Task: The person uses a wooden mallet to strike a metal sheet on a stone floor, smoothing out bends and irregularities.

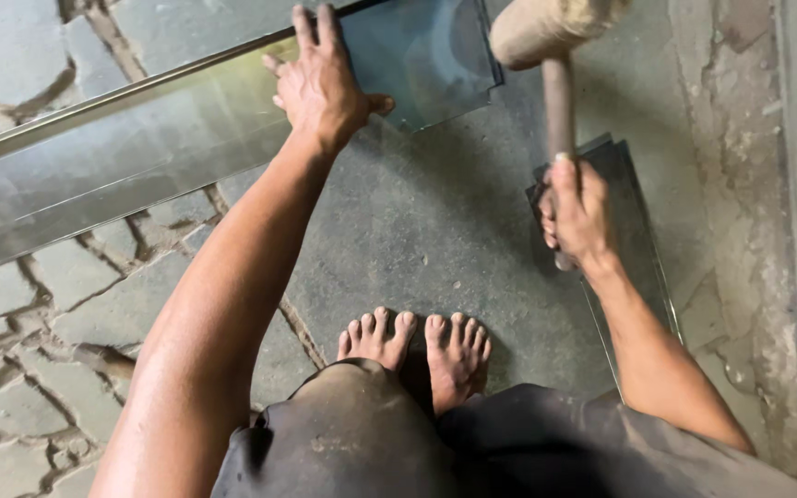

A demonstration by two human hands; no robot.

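**A:** Start closest in. What is right under the camera?

**B:** Dark shorts (371, 443) over bent knees, and just past them two bare feet (417, 346) side by side on a flat grey stone slab (435, 231). The person squats, and both forearms reach forward from there.

**A:** And the right hand?

**B:** The right hand (578, 214) is curled tight around the handle of a wooden mallet (555, 55), gripping near its lower end. The handle runs up and away from the hand, and the thick, pale, rounded head sits at the top edge of the view, raised above the slab. Under that hand and forearm lies a dark flat sheet (634, 240), thin-edged; it looks like metal or glass, though I cannot tell which from here.

**A:** The left?

**B:** Farther out. The left hand (320, 83) lies spread, palm down, fingers extended, pressing flat on a long shiny metal sheet (122, 157). It grips nothing; it only bears down. The sheet has a folded ridge along its length and stretches from the left edge of the view to a squared end just right of the hand, near the mallet head.

**A:** Around all that?

**B:** Cracked stone paving (29, 369) on the left, and a rough, chipped concrete wall base (740, 184) along the right.
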